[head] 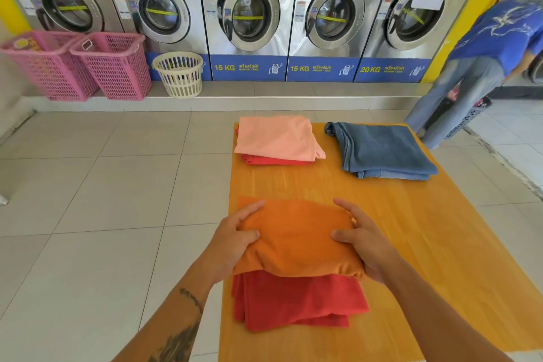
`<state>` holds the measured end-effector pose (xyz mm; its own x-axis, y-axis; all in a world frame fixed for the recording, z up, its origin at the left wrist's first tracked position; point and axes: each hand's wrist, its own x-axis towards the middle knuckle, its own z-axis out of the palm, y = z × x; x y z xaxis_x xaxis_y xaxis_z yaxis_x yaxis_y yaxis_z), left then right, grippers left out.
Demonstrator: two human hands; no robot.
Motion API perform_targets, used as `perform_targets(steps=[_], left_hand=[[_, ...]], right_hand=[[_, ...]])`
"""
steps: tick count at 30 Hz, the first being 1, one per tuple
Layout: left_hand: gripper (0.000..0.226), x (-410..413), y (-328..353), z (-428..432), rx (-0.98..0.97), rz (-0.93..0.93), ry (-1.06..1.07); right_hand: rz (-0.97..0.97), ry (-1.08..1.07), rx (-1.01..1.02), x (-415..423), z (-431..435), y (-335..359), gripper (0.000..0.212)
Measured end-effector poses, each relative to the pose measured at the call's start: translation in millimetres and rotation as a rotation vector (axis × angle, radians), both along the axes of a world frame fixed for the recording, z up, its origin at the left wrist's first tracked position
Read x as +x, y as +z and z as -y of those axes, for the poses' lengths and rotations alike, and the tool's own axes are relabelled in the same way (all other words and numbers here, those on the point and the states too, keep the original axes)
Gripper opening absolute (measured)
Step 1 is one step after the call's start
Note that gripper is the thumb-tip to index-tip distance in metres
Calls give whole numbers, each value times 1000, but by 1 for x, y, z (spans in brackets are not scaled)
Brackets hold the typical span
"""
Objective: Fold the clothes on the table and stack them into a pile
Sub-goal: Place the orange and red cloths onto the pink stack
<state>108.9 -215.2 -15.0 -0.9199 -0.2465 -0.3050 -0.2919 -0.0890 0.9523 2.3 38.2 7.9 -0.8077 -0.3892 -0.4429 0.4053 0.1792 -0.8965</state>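
A folded orange garment (296,239) is held above the near part of the yellow table (440,244). My left hand (235,239) grips its left edge and my right hand (363,241) grips its right edge. Under its near edge lies a folded red garment (296,301) on the table. At the table's far left a folded pink garment (277,138) rests on top of a red one (264,159). Folded blue jeans (382,150) lie at the far right.
Two pink laundry baskets (114,66) and a cream basket (179,73) stand on a step by a row of washing machines (249,12). A person in a blue shirt (482,47) bends over beyond the table's far right corner. Tiled floor lies to the left.
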Motion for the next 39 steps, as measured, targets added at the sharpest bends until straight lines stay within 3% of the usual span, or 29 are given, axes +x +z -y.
perform_targets(steps=[9, 14, 18, 21, 24, 28, 33, 39], left_hand=[[53, -131, 41, 31, -3, 16, 127], [59, -233, 76, 70, -93, -85, 233], [67, -293, 62, 96, -212, -107, 331], [70, -310, 16, 102, -456, 149, 276], [71, -311, -23, 106, -586, 301, 284], [59, -309, -39, 116, -700, 294, 260], [50, -289, -38, 111, -870, 281, 282], [46, -212, -25, 84, -824, 114, 350]], right_hand=[[-143, 118, -24, -159, 42, 39, 55], [-364, 143, -44, -278, 101, 64, 55], [-538, 168, 125, -341, 148, 40, 58], [-428, 303, 300, -348, 156, -19, 64], [-494, 354, 401, -341, 145, -67, 68], [-600, 306, 396, -337, 145, -86, 68], [-588, 359, 464, -333, 139, -74, 72], [-553, 404, 566, -298, 104, -52, 69]])
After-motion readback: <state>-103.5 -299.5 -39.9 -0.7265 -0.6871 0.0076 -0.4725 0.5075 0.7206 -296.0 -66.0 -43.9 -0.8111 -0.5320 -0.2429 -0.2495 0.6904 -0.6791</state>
